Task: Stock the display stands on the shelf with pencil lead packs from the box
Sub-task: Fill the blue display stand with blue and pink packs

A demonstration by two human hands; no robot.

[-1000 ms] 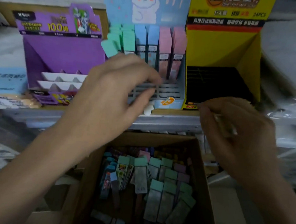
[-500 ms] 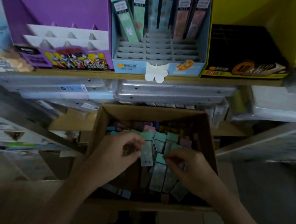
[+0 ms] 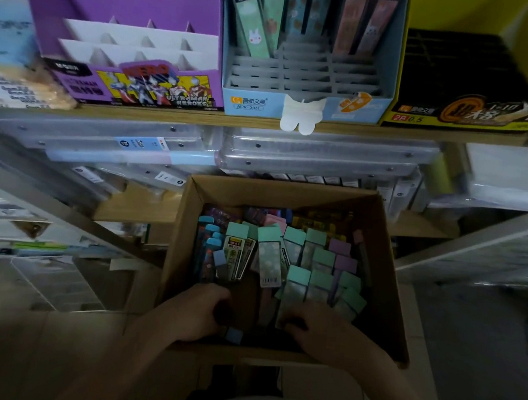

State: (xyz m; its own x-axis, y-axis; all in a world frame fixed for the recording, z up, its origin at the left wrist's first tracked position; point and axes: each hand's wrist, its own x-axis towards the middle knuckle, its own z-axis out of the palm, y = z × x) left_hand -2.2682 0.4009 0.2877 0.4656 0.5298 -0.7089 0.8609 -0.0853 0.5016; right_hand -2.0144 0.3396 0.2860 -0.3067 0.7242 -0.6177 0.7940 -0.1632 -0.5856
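Fingers of the left hand [image 3: 197, 315] curl beside a blue-capped pack [image 3: 234, 335] at the near wall of the box [image 3: 389, 271]. Those of the right hand [image 3: 322, 327] curl against the lower end of a teal pack [image 3: 293, 292]. I cannot tell whether either hand grips. 1 second ago both hands were up at the blue stand [image 3: 254, 100]; now they are down in the box, probably picking the next packs.

Left hand [image 3: 195, 315] and right hand [image 3: 322, 329]: fingertips lost in the dark at the near end of the box [image 3: 389, 271], so I can't tell if either grips a pack. Blue-capped pack [image 3: 234, 335] by the left hand is mostly covered. Purple stand [image 3: 129, 3], blue stand [image 3: 307, 104] and yellow stand [image 3: 462, 118] are cut off by the top edge, as are the upright packs [image 3: 252, 33]. Lower layers in the box are buried.
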